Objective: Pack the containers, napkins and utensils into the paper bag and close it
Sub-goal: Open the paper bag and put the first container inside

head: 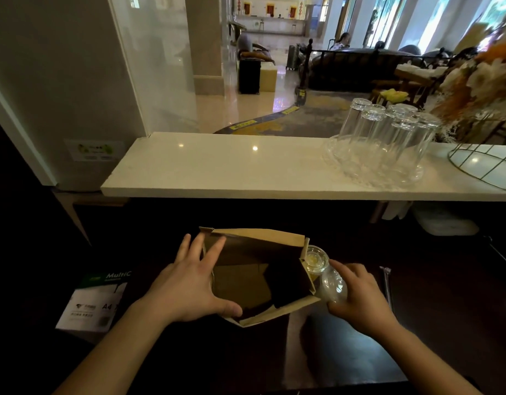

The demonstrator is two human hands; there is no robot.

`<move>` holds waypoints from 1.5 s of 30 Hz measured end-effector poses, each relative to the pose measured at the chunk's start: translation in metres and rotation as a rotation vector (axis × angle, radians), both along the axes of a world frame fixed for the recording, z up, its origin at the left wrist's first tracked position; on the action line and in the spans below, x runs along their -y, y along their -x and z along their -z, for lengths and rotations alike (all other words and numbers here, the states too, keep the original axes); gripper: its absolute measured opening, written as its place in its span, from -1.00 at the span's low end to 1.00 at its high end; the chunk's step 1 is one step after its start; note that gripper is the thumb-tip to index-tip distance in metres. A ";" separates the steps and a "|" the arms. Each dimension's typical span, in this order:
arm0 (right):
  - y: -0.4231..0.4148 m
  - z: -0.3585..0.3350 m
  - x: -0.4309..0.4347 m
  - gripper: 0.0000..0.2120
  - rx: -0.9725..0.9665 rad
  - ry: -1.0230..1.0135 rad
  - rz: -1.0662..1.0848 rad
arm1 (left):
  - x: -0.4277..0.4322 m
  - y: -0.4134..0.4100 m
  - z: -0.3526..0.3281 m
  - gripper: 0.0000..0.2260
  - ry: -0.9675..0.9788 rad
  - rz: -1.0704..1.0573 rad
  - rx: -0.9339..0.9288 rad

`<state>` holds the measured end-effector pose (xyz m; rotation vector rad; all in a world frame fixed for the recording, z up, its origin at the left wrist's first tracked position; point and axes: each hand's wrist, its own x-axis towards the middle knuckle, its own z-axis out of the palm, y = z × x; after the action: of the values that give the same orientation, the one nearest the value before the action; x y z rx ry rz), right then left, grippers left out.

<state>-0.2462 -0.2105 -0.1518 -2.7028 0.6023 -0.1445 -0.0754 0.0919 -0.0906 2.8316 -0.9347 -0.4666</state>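
A brown paper bag (254, 243) stands open on the dark counter, its mouth facing up, and I see nothing inside it. My left hand (189, 286) rests on the bag's left rim with fingers spread, thumb on the near corner. My right hand (357, 297) is closed around a small clear plastic container (333, 285) just right of the bag. A second clear container (316, 259) with yellow contents sits behind it, touching the bag's right wall. A long wrapped utensil (387, 283) lies on the counter further right.
A raised white stone ledge (217, 166) runs behind the bag, carrying a glass tray of upturned glasses (385, 138) and a wire basket (485, 163) at the right. A ream of A4 paper (95, 303) sits low at the left. White bags (443, 220) lie under the ledge.
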 end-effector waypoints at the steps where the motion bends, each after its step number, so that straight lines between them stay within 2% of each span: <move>1: 0.000 -0.005 0.001 -0.12 -0.002 0.005 -0.005 | 0.000 0.000 -0.001 0.25 -0.005 0.001 -0.001; 7: -0.001 -0.036 0.001 -0.11 0.010 0.030 -0.021 | -0.002 0.003 0.000 0.23 -0.007 -0.004 -0.009; 13: -0.003 -0.091 -0.014 -0.11 0.143 0.098 -0.073 | -0.003 0.001 0.003 0.24 0.011 -0.004 -0.003; 17: -0.004 -0.135 -0.035 -0.11 0.279 0.126 -0.150 | -0.003 0.000 0.003 0.24 0.041 -0.013 0.001; 21: -0.012 -0.162 -0.063 -0.11 0.300 0.070 -0.292 | -0.003 0.001 0.002 0.24 0.064 -0.011 -0.010; 25: -0.039 -0.153 -0.091 -0.11 0.189 0.015 -0.433 | -0.006 0.003 -0.002 0.23 0.075 -0.015 -0.039; 31: -0.080 -0.102 -0.122 -0.13 -0.031 0.182 -0.552 | -0.007 0.005 -0.006 0.22 0.054 -0.006 -0.053; 37: -0.115 -0.060 -0.138 -0.12 -0.251 0.401 -0.580 | -0.009 0.009 -0.004 0.20 0.037 0.010 -0.020; 43: -0.152 -0.025 -0.150 -0.12 -0.482 0.429 -0.629 | -0.007 0.011 -0.002 0.20 0.035 0.020 -0.004; 45: -0.160 -0.018 -0.153 -0.18 -0.545 0.409 -0.650 | -0.008 0.011 -0.002 0.20 0.028 0.020 0.000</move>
<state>-0.0862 -0.0573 -0.1339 -3.1825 -0.2346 0.7261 -0.0861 0.0998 -0.0887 2.7998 -0.9623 -0.4522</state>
